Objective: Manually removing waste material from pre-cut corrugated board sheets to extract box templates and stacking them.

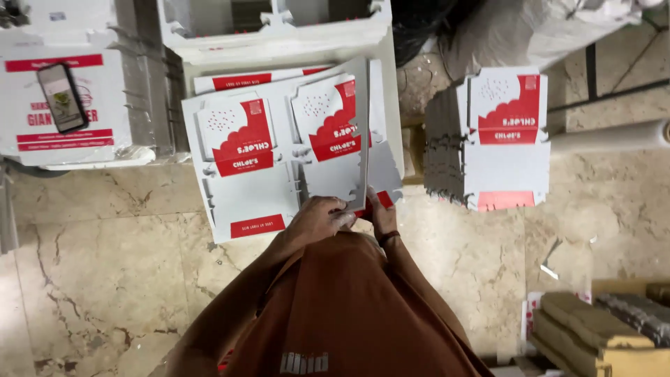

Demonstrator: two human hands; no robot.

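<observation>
Both hands meet at the near edge of a flat white-and-red die-cut cardboard sheet [363, 132] that stands on edge, nearly upright. My left hand [317, 220] grips its lower corner from the left. My right hand [382, 215] pinches it from the right, a dark band on the wrist. Under it lies a large uncut printed card sheet [244, 160] with two red-and-white box blanks side by side, flat on the marble floor. Brown sleeves cover both arms.
A tall stack of cut box blanks [488, 136] stands to the right. A black phone [63, 98] lies on a white box stack [63, 132] at left. More white card piles [279, 28] sit behind. Brown cardboard bundles [600, 328] lie at lower right.
</observation>
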